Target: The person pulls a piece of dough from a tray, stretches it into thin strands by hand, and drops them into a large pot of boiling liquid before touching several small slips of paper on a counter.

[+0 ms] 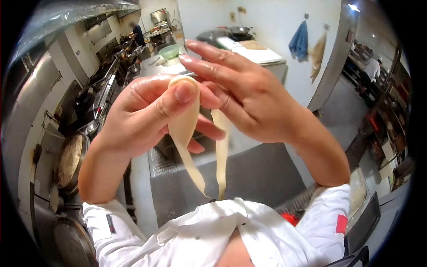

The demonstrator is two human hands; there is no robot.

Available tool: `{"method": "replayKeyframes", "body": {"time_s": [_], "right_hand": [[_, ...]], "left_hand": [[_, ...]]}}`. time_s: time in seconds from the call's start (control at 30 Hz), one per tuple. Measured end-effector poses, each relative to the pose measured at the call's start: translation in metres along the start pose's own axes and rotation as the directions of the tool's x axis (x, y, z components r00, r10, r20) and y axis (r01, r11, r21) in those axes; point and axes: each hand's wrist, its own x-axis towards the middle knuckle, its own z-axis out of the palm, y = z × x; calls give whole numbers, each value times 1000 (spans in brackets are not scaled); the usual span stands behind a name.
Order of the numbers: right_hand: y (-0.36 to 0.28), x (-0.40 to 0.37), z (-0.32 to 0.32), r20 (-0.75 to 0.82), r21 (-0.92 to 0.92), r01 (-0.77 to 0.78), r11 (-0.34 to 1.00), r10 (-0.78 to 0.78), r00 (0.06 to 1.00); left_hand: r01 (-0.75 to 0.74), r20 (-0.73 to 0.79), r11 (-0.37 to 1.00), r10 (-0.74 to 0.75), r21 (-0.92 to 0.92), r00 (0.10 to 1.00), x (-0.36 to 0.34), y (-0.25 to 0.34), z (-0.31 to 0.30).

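Observation:
A long pale strip of dough [186, 124] is pinched under the thumb of my left hand [147, 104], looped over the fingers. Two tails hang down from it, narrowing toward my waist; the second tail [221, 151] drops behind the fingers, nearer the right. My right hand [244, 89] is held close at the right, its fingers stretched out and pointing left above the left fingertips. A thin greyish edge shows between the two hands, too small to make out. Both hands look wet or greasy.
Ahead stands a white counter [278, 58] with a green bowl [169, 52] at its left. A wok [240, 30] sits at the back. Cooking stations and large round pans [71, 160] line the left. One person works far left, another person [372, 71] far right. Blue cloth [300, 42] hangs on the wall.

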Motion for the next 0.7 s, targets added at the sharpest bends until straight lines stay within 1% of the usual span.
{"method": "replayKeyframes", "body": {"time_s": [0.03, 0.07, 0.1, 0.13, 0.17, 0.2, 0.23, 0.27, 0.3, 0.33, 0.37, 0.4, 0.43, 0.47, 0.5, 0.53, 0.57, 0.6, 0.63, 0.67, 0.7], "right_hand": [[1, 2, 1, 16, 108, -44, 993, 43, 999], [2, 4, 3, 32, 215, -90, 972, 85, 996], [3, 7, 4, 48, 317, -136, 939, 127, 991], [-1, 11, 2, 208, 686, -321, 654, 246, 947], [-3, 13, 2, 395, 867, -453, 206, 269, 879], [0, 12, 6, 398, 909, -417, 15, 272, 876], [4, 10, 10, 397, 909, -416, 11, 276, 875], [8, 8, 15, 257, 967, -243, -82, 287, 923], [11, 5, 20, 111, 984, -60, -170, 312, 944], [16, -1, 23, -63, 991, 19, 135, 331, 942], [20, -8, 33, -59, 991, 16, 132, 327, 943], [22, -18, 47, -195, 940, 99, 325, 278, 941], [21, -27, 61, -247, 888, 132, 440, 215, 945], [20, -36, 75, -297, 821, 171, 544, 151, 943], [13, -41, 82, -207, 820, 104, 563, 123, 970], [7, -45, 89, -116, 808, 39, 587, 94, 989], [0, -44, 92, 42, 802, -83, 592, 82, 996], [-1, -49, 106, 117, 837, -134, 531, 65, 991], [-1, -54, 121, 190, 862, -187, 470, 40, 981], [-4, -59, 126, 358, 878, -357, 319, 57, 932], [-6, -66, 134, 362, 879, -358, 314, 48, 931]], "left_hand": [[-15, 13, 1000, 15, 19, 1000, 1, -2, 0], [-87, 76, 994, 83, 59, 994, 7, -4, -3], [-80, 78, 995, 76, 55, 994, 13, -7, -9], [-208, 156, 963, 182, 169, 971, 18, -10, -18], [-338, 243, 902, 276, 269, 930, 19, -13, -23], [-338, 166, 890, 300, 305, 939, 17, -16, -23], [-334, 168, 892, 295, 304, 941, 17, -17, -18], [-429, 93, 751, 446, 501, 890, 17, -16, -11], [-465, 55, 565, 594, 681, 802, 18, -17, -7], [-516, 144, 353, 702, 780, 698, 23, -17, -9], [-512, 139, 353, 703, 783, 698, 25, -16, -11], [-500, 245, 139, 742, 855, 624, 25, -15, -12], [-476, 291, 34, 754, 879, 590, 26, -14, -12], [-437, 322, -50, 751, 898, 577, 29, -13, -13], [-396, 343, -117, 749, 911, 567, 32, -12, -13], [-354, 337, -147, 751, 924, 567, 35, -10, -13], [-323, 301, -127, 758, 938, 578, 39, -5, -12], [-139, 61, 31, 790, 990, 610, 42, -2, -8], [-53, -115, 184, 786, 981, 607, 44, 7, -20], [336, -221, -13, 729, 942, 647, 43, 30, -38], [522, -130, -378, 703, 764, 699, 43, 43, -86]]}}
